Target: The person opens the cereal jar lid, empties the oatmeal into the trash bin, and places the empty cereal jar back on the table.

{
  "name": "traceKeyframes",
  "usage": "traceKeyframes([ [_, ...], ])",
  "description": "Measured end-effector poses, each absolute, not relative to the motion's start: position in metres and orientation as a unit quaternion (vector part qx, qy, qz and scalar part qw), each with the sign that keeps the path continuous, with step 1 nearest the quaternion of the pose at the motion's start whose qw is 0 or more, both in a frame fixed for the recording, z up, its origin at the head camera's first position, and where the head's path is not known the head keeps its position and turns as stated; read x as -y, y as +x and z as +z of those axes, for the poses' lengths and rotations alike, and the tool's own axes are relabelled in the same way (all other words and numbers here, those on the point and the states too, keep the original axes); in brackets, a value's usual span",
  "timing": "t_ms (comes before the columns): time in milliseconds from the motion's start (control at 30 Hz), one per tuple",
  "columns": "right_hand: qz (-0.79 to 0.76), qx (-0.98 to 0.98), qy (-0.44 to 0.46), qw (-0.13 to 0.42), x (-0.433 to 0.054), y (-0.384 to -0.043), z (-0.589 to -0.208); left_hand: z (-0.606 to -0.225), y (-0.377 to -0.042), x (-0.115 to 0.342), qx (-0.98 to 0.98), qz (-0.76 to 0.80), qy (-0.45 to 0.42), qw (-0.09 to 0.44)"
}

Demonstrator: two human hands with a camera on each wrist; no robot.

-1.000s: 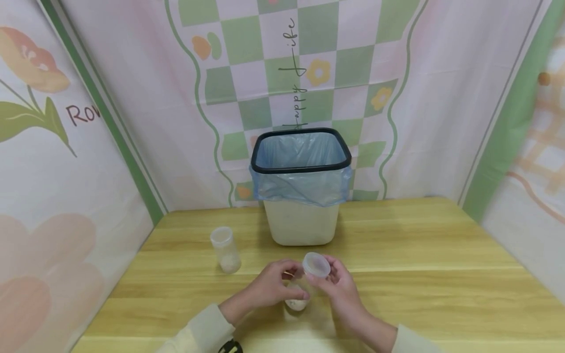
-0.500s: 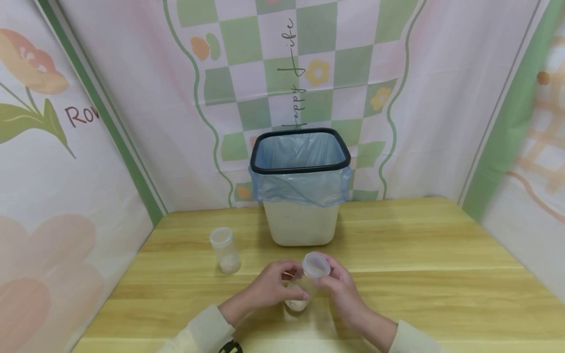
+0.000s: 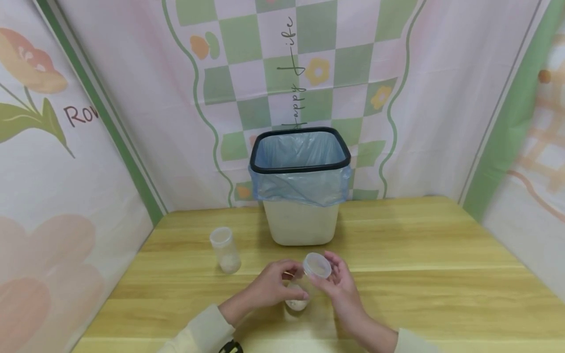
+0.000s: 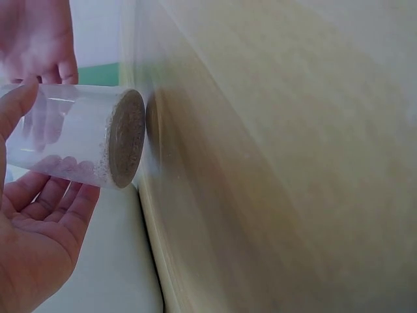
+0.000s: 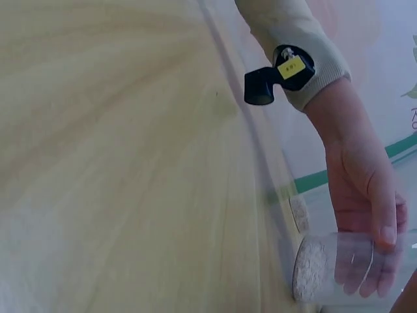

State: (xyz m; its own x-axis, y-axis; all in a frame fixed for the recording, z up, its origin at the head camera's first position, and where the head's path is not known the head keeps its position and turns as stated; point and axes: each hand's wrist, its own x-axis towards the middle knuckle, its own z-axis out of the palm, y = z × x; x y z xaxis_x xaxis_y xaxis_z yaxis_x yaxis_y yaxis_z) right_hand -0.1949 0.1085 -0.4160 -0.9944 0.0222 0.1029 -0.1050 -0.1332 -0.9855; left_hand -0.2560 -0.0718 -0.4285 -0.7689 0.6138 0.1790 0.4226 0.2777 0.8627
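Observation:
A clear plastic jar (image 3: 296,305) with white grainy stuff in its bottom stands on the table near the front middle, tilted a little in the head view. My left hand (image 3: 274,285) grips its side, thumb in front and fingers round the back. The left wrist view shows the jar's base (image 4: 127,140) close over the wood. At the top, my right hand (image 3: 342,284) holds the translucent round lid (image 3: 317,265) by its edge between thumb and fingers. In the right wrist view the left hand (image 5: 358,182) curls round the jar, and the right hand is mostly out of frame.
A second clear jar (image 3: 225,250) with a lid and white contents stands to the left. Behind, a white bin (image 3: 302,223) with a blue bag and black rim stands on the wooden table (image 3: 419,255). Patterned cloth (image 3: 247,39) hangs around the back and sides.
My right fingers closed round the far edge of the lid half a second ago and have now moved back to its right side. The left hand and jar stay in place.

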Motion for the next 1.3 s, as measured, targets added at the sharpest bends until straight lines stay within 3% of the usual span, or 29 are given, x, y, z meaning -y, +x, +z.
traceKeyframes([
  [267, 0.751, 0.657, -0.01, 0.064, -0.098, -0.191, -0.414, -0.428, -0.256, 0.072, -0.798, 0.501, 0.32, 0.097],
  [1300, 0.742, 0.666, 0.011, 0.074, -0.107, -0.197, -0.414, -0.427, -0.255, 0.072, -0.802, 0.497, 0.318, 0.095],
])
